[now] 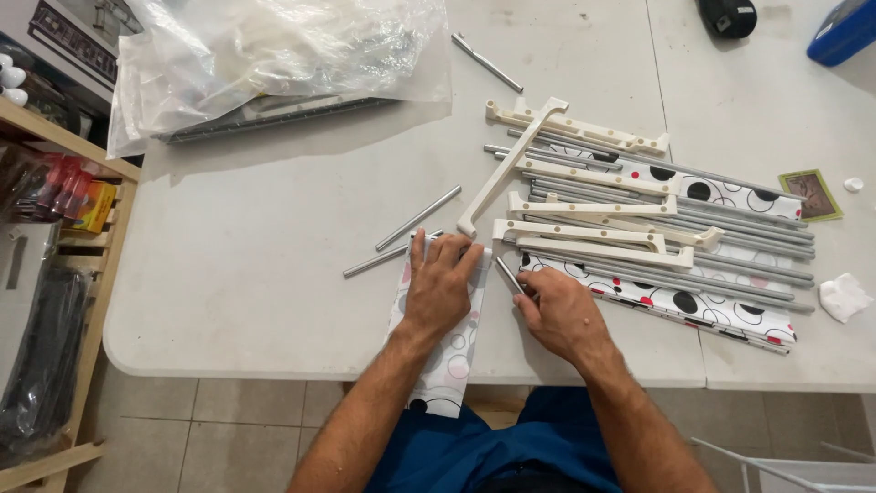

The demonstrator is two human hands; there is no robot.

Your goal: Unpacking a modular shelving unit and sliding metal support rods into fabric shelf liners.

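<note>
My left hand (441, 281) lies flat, fingers spread, on a white fabric sheet with circle prints (449, 351) that hangs over the table's near edge. My right hand (561, 313) pinches the end of a thin grey metal rod (507, 274) beside the fabric's right edge. Just beyond my hands lies a pile of grey metal rods (730, 242) and cream plastic brackets (593, 248) on another dotted fabric (721, 315). One long cream bracket (506, 169) lies diagonally across the pile.
Two loose grey rods (418, 218) (374, 262) lie left of my hands, another (486, 62) at the back. A clear plastic bag of parts (274, 55) sits back left. A wooden shelf (82, 246) stands left of the white table (255, 301). Crumpled paper (844, 297) lies right.
</note>
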